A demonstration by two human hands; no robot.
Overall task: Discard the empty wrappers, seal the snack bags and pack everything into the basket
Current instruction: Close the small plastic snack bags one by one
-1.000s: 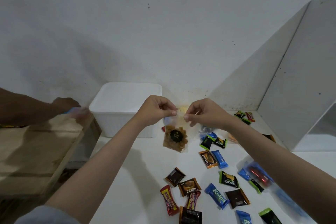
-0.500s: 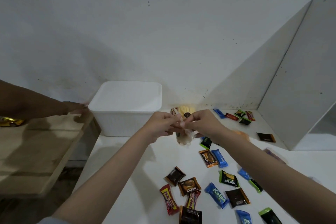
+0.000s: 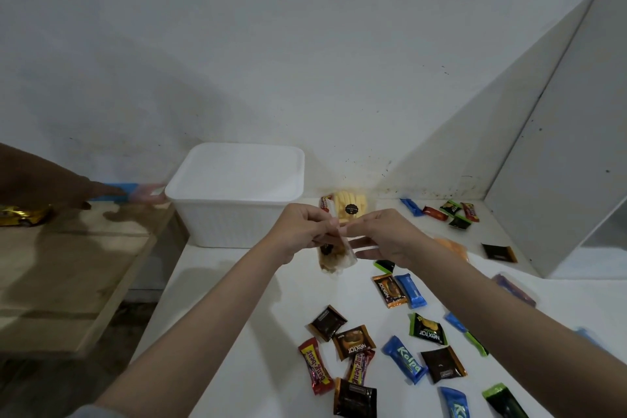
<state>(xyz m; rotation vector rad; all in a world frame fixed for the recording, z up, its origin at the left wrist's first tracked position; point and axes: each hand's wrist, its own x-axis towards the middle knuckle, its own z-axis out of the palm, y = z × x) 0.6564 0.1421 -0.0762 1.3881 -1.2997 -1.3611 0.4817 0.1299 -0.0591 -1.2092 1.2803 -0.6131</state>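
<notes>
My left hand (image 3: 302, 231) and my right hand (image 3: 380, 234) meet above the white table, both pinching the top edge of a clear snack bag (image 3: 334, 256) with brown snacks inside. The bag hangs below my fingers, just over the table. Behind my hands stands a second clear bag of yellow snacks (image 3: 349, 207) with a black round sticker. The white basket (image 3: 234, 204) sits at the back left of the table. Several small wrapped snacks lie scattered, among them a Nextar pack (image 3: 354, 343) and a blue Kalpa bar (image 3: 405, 358).
Another person's arm (image 3: 51, 187) reaches in from the left over a wooden board (image 3: 68, 265), holding something blue near the basket. A gold wrapper (image 3: 23, 215) lies at the far left. More wrappers (image 3: 454, 210) sit at the back right beside a white slanted panel (image 3: 559, 146).
My hands have come together and lowered, drawing the brown snack bag's top edge narrow between them. The yellow snack bag behind came into view. The other person's hand shifted near the basket.
</notes>
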